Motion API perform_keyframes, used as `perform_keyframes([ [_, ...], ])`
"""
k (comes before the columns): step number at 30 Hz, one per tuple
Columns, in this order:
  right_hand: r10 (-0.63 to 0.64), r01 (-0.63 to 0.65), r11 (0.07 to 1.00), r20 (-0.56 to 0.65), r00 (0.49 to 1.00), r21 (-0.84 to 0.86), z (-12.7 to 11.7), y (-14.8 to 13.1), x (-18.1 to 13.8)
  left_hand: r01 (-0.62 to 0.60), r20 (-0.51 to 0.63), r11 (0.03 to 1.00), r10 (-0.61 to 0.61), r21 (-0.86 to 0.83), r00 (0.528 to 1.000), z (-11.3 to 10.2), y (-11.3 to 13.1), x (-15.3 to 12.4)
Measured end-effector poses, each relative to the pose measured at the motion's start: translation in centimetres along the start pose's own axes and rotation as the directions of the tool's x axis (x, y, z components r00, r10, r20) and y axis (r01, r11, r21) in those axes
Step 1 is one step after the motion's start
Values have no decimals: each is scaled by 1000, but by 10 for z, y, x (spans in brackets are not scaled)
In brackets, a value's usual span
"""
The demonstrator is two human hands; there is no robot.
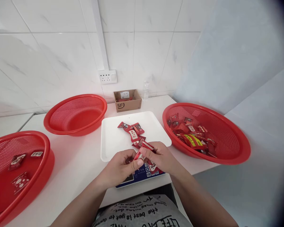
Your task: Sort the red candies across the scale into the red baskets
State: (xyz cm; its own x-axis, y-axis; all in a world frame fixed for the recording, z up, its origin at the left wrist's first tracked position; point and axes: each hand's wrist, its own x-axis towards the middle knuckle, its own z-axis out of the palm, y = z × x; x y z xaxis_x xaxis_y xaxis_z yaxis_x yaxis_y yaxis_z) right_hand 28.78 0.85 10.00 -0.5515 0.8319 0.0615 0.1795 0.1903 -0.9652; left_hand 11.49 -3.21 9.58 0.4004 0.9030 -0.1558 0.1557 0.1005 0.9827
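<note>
My left hand and my right hand meet over the front edge of a white weighing tray. Between them is a small red candy packet, pinched by the thumb and fingers of both. More red packets show under my right palm, above the blue scale panel. Several red candy packets lie in a loose pile on the tray just beyond my fingers. How many packets my right hand holds is partly hidden.
At the right stands a red basket with many red packets. A red basket sits back left, and another with a few packets is at near left. Behind the tray are a cardboard box and a clear plastic bottle.
</note>
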Motion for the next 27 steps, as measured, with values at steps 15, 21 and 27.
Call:
perform_keyframes([
  [15, 69, -55, 979, -63, 996, 197, 17, -2, 4, -112, -62, 986, 105, -123, 993, 11, -2, 2],
  [21, 62, -47, 970, -55, 997, 239, 20, 1, 5, -90, -135, 988, 73, -124, 988, 10, -6, 1],
  [27, 26, -19, 997, -103, 994, 77, 23, 4, 1, -101, -352, 976, 28, -193, 936, 16, -7, 2],
])
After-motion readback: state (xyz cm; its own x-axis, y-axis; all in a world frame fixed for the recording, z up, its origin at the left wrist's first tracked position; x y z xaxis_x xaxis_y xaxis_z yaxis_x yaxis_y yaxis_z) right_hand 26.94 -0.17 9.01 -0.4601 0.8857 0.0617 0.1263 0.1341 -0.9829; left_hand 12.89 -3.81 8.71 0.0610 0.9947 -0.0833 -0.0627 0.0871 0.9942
